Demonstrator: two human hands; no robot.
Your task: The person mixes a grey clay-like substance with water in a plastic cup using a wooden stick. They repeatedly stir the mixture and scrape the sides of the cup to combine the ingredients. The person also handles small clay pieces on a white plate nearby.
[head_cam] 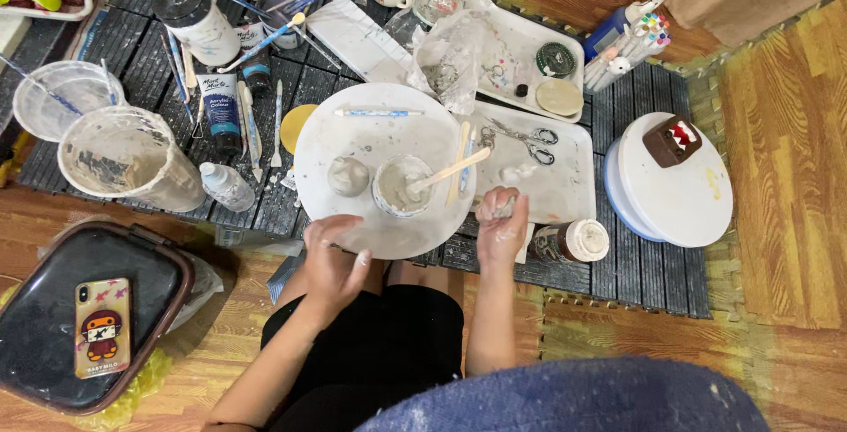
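While both hands work at the near rim, the scene runs so:
Floor mat [635,264]: dark slatted tiles, crowded; bare strip only near its front-right edge.
Round white board [353,132]: near rim overhangs the mat toward the lap.
White tray [565,189]: touching the board's right side; scissors [528,141] lie on it.
Turntable [688,194]: right, well apart from the hands.
Paste cup [399,192]: on the board, wooden stick [450,170] leaning in it.
Left hand [333,260]: fingers loosely spread, empty, resting on the board's near rim.
Right hand [503,220]: curled closed around a small pale clay lump [499,210] at the tray's near edge.
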